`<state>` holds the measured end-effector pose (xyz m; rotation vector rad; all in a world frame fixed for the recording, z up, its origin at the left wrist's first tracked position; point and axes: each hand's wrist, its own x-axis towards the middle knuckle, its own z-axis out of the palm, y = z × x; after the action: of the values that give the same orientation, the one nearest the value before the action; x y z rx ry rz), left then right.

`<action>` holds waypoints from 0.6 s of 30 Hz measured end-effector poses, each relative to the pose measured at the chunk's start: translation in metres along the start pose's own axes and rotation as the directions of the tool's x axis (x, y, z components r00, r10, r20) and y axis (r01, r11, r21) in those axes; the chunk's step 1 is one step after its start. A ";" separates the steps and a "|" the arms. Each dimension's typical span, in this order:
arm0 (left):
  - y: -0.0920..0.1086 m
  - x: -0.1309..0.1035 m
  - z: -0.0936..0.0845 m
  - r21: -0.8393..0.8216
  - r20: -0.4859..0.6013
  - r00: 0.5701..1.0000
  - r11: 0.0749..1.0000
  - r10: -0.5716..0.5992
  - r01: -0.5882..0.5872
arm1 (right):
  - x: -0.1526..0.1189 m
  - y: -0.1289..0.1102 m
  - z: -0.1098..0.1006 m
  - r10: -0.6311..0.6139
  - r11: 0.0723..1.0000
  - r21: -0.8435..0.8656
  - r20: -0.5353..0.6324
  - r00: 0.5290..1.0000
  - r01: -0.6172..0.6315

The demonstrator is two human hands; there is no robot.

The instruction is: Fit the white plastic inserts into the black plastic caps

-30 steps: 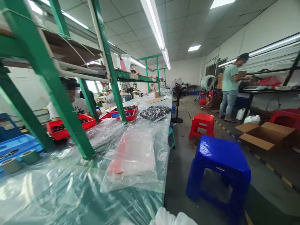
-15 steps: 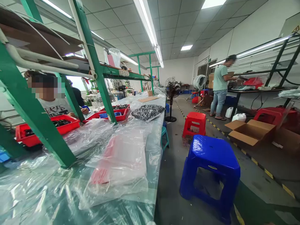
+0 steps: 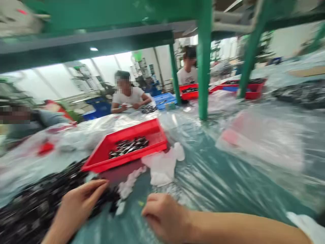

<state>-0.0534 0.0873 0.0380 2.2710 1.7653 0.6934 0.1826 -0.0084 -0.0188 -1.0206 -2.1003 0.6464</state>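
Note:
My left hand (image 3: 80, 203) is over the near edge of a large heap of small black parts (image 3: 33, 200), its thumb and fingers pressed together. Whatever it may pinch is hidden and blurred. To its right, my right hand (image 3: 166, 213) is curled closed low over the table, its contents out of sight. Between the hands lie small white pieces (image 3: 129, 184) beside some black parts. Just beyond them sits a red tray (image 3: 101, 166) with dark, shiny parts inside. A crumpled white cloth or glove (image 3: 162, 169) lies against the tray's near right corner.
Clear plastic sheeting (image 3: 210, 162) covers the green table. A green post (image 3: 203, 67) rises from it, under a green beam (image 3: 122, 17). Flat plastic bags (image 3: 269, 139) lie at the right. Several people sit across the table, near a blue tray (image 3: 165, 100) and more red trays.
The view has swung left, away from the aisle and stools to the table in front of me. Both my hands and the black heap have come into view.

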 end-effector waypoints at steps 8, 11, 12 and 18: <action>-0.015 -0.035 -0.023 0.132 0.013 0.998 0.989 0.061 -0.062 | -0.002 -0.008 0.000 -0.018 0.996 0.083 -0.038 0.999 0.021; -0.011 -0.048 -0.017 0.122 0.077 0.987 0.981 0.143 -0.152 | -0.002 -0.009 0.002 -0.010 0.997 0.079 -0.027 1.000 0.012; -0.007 -0.052 -0.015 0.117 0.110 0.980 0.977 0.167 -0.180 | -0.002 -0.009 0.002 -0.006 0.997 0.078 -0.025 1.000 0.008; 0.013 -0.054 0.005 0.137 0.224 0.964 0.975 0.144 -0.177 | -0.003 -0.008 0.002 0.003 0.997 0.076 -0.009 1.000 -0.002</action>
<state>-0.0499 0.0333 0.0257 2.5059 1.5999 0.3300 0.1789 -0.0159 -0.0159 -0.9822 -2.0510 0.7156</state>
